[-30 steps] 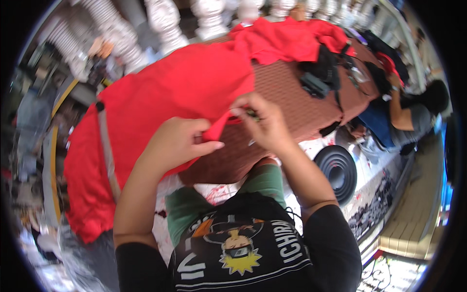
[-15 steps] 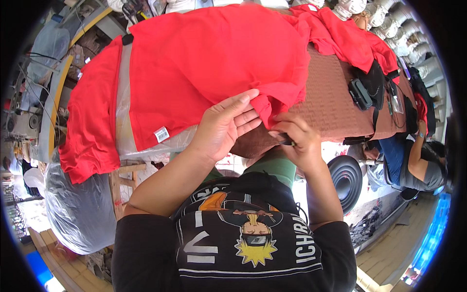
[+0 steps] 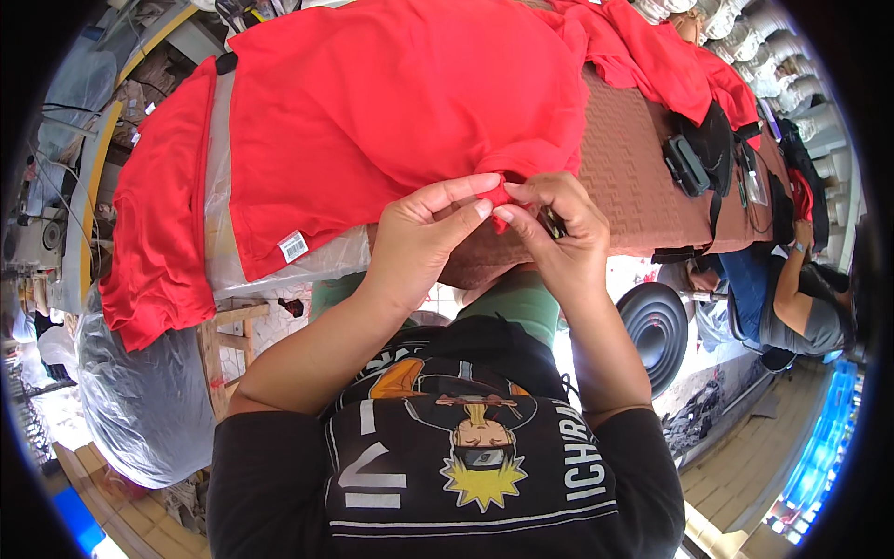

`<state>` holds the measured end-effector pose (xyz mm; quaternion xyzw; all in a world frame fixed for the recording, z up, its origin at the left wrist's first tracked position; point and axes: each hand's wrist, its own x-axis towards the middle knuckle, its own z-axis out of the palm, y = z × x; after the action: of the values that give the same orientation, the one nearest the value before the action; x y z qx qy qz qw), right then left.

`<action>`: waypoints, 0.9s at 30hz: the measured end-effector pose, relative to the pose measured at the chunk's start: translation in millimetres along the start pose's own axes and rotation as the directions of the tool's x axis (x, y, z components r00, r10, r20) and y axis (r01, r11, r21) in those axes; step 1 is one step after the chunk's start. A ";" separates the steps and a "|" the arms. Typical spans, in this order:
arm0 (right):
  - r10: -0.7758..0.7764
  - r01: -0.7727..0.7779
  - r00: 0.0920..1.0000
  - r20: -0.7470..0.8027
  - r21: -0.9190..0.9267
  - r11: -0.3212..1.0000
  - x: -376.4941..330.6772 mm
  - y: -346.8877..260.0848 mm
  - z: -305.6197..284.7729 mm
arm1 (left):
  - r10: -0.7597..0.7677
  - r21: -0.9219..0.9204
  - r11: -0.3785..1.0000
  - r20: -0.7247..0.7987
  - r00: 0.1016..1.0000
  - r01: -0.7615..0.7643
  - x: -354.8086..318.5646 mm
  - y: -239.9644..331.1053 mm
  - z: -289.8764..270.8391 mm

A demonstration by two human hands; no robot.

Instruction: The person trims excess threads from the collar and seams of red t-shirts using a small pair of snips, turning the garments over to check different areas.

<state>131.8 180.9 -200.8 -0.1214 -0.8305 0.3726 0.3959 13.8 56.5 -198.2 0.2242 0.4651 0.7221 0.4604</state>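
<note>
Red shirt (image 3: 400, 102), hem bunched, in pinching grip of left hand (image 3: 424, 238) and right hand (image 3: 559, 233).

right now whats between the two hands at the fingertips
A small fold of the red garment edge, pinched between the left hand and the right hand. Nothing else fills the gap, as the head view shows.

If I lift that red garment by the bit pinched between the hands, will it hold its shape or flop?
Likely floppy: the red garment lies in soft folds and drapes over the table edge. The left hand and right hand pinch only a small bunch of its edge, so the rest would probably hang and drag. It looks light, a thin fabric, not fragile.
</note>
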 end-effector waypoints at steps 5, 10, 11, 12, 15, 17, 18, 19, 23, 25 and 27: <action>0.055 -0.053 0.998 0.038 -0.065 0.997 -2.5 1.5 -1.8 | 0.053 0.028 0.998 -0.061 0.997 -0.052 -1.0 -4.7 2.7; 0.268 -0.280 0.960 0.082 0.269 0.922 -13.0 11.6 -5.0 | 0.023 -0.046 0.999 -0.076 0.997 -0.026 8.3 -6.8 -4.8; 0.308 -0.323 0.946 0.098 0.306 0.896 -14.1 10.4 -5.1 | 0.000 -0.071 0.997 -0.078 0.997 -0.005 8.5 -6.7 -4.1; 0.346 -0.364 0.931 0.116 0.341 0.867 -14.5 9.4 -5.0 | 0.078 -0.035 0.996 -0.041 0.996 -0.079 7.7 -7.9 -2.1; 0.386 -0.437 0.899 0.204 0.384 0.814 -9.9 -1.7 -10.0 | 0.306 0.246 0.918 0.066 0.950 -0.312 4.5 -8.7 3.9; 0.318 -0.399 0.909 0.268 0.348 0.848 -1.2 -16.8 -20.3 | 0.424 0.621 0.655 0.170 0.890 -0.431 3.4 -0.9 5.2; 0.259 -0.325 0.933 0.248 0.280 0.903 -0.4 -18.0 -21.2 | 0.447 0.668 0.598 0.181 0.876 -0.443 4.8 -2.0 3.9; 0.122 -0.136 0.981 0.149 0.088 0.987 -2.1 -10.0 -11.1 | 0.470 0.712 0.536 0.195 0.861 -0.454 7.5 -3.1 2.1; -0.007 0.013 0.998 0.067 -0.092 0.996 -7.8 -3.1 0.2 | 0.497 0.814 0.338 0.271 0.824 -0.472 9.0 -0.2 2.3; 0.027 -0.016 0.991 0.129 -0.092 0.996 -5.9 -6.5 -4.7 | 0.351 0.723 0.615 0.107 0.930 -0.315 6.6 -2.1 4.2; 0.105 -0.083 0.975 0.195 -0.118 0.990 -0.2 -20.4 -18.2 | 0.186 0.552 0.818 0.014 0.982 -0.163 6.3 -3.1 0.0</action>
<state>147.4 176.1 -178.9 -0.1437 -0.8786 0.3555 0.2846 12.3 62.4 -201.5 0.3741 0.6397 0.6013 0.2989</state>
